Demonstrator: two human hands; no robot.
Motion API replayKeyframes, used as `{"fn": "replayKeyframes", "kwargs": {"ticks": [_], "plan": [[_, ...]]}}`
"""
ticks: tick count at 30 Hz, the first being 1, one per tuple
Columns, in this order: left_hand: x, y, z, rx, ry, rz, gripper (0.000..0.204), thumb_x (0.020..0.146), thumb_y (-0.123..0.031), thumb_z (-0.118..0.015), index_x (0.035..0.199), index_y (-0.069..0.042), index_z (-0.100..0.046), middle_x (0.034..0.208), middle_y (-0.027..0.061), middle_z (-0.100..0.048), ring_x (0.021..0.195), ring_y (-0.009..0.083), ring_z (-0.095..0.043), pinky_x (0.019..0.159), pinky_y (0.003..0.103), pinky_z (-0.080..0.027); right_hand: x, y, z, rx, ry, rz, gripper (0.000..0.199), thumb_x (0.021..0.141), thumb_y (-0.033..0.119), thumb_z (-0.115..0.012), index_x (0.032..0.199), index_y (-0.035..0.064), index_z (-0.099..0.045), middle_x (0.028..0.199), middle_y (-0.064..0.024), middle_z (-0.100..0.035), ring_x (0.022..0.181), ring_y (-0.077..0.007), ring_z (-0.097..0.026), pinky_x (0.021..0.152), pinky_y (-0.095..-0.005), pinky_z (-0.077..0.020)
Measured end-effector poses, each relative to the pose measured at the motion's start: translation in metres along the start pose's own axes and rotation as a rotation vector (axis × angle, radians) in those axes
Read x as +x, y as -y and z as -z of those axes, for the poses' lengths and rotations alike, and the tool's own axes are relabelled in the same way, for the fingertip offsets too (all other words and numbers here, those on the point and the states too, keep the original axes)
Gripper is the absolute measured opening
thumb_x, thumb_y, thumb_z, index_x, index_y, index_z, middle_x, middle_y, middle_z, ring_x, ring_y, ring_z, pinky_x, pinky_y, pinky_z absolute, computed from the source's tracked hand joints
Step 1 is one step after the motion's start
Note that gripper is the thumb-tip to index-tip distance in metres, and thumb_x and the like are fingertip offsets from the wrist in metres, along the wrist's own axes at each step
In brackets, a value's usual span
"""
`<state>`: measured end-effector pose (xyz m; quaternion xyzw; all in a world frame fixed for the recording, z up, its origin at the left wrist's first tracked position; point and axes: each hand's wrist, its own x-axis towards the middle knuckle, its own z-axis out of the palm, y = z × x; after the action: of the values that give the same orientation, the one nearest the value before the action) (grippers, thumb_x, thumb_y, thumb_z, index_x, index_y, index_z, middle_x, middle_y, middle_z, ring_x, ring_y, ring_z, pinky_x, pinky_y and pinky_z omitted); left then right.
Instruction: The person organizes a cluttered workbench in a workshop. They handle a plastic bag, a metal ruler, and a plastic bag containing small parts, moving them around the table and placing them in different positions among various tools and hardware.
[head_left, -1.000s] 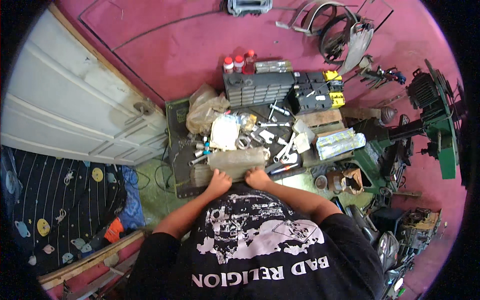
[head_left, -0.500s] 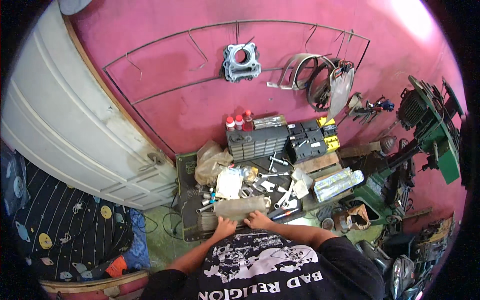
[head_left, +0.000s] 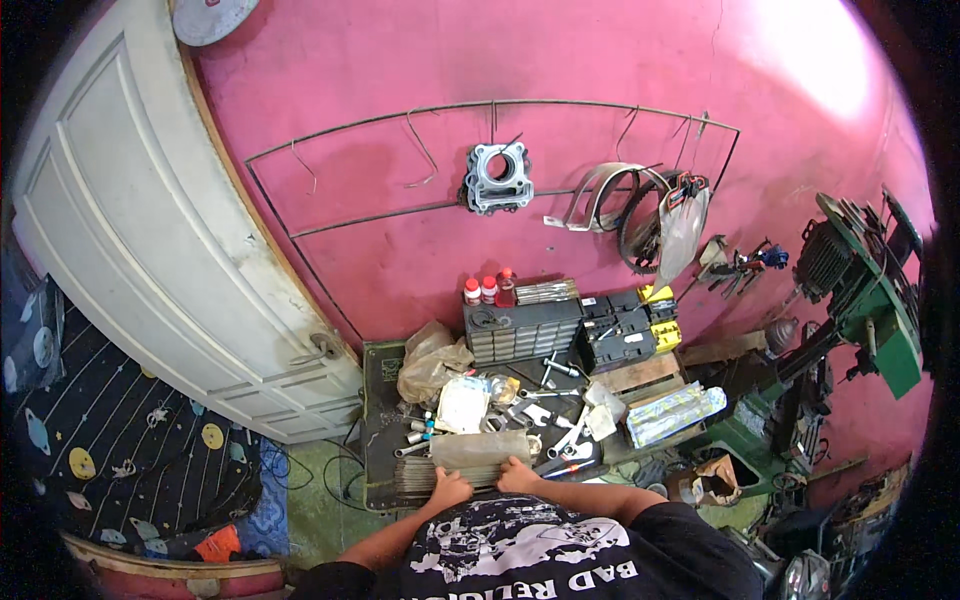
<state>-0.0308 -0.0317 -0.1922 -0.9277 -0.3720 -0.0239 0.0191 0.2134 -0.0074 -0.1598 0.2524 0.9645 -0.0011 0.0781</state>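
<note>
A flat, grey-brown sheet or wrapper point(head_left: 484, 449) lies along the front of the cluttered workbench point(head_left: 380, 493). Just below it shows a bundle of thin grey rod-like strips point(head_left: 415, 477), running side to side. My left hand point(head_left: 451, 488) is curled over the front of this bundle, thumb upward. At the bundle's right end, my right hand point(head_left: 517, 477) is bent, its thumb at the wrapper's lower edge. Both hands' undersides are hidden. Beyond the wrapper lie a white cloth or paper pad point(head_left: 463, 405), several wrenches point(head_left: 569, 436) and sockets point(head_left: 414, 434).
A grey drawer cabinet point(head_left: 525, 333) with red-capped bottles point(head_left: 489, 288) stands at the back, beside black-and-yellow boxes point(head_left: 622, 330). A brown plastic bag point(head_left: 432, 365) sits at the bench's left. Right of it stands a green machine point(head_left: 885, 330); at left is a white door point(head_left: 150, 220).
The view has tilted upward, so the whole scene sits lower. My hands stay at the bundle, and more of its strips shows between them.
</note>
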Motion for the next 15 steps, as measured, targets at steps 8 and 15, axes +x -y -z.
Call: {"fn": "replayKeyframes", "kwargs": {"ticks": [8,15], "plan": [[0.005,-0.003,0.006,0.025,-0.195,0.0,0.01,0.075,-0.025,-0.064,0.079,-0.017,-0.069,0.077,-0.0024,-0.063,0.086,0.0198,-0.056,0.075,0.057,-0.036,0.002,-0.006,-0.01,-0.078,-0.165,0.073,0.021,0.085,0.026,-0.056,0.093,0.0092,-0.066,0.077,-0.002,-0.066,0.092,-0.0221,-0.061,0.09,-0.0449,-0.0364],[0.002,0.0,-0.006,0.066,-0.173,0.03,0.014,0.075,-0.032,-0.068,0.083,-0.021,-0.068,0.07,-0.0037,-0.063,0.083,0.0191,-0.055,0.076,0.06,-0.037,0.001,-0.009,-0.009,-0.119,-0.179,0.025,0.019,0.084,0.026,-0.056,0.092,0.0104,-0.063,0.073,0.0001,-0.063,0.09,-0.0213,-0.059,0.086,-0.0441,-0.0364]]}}
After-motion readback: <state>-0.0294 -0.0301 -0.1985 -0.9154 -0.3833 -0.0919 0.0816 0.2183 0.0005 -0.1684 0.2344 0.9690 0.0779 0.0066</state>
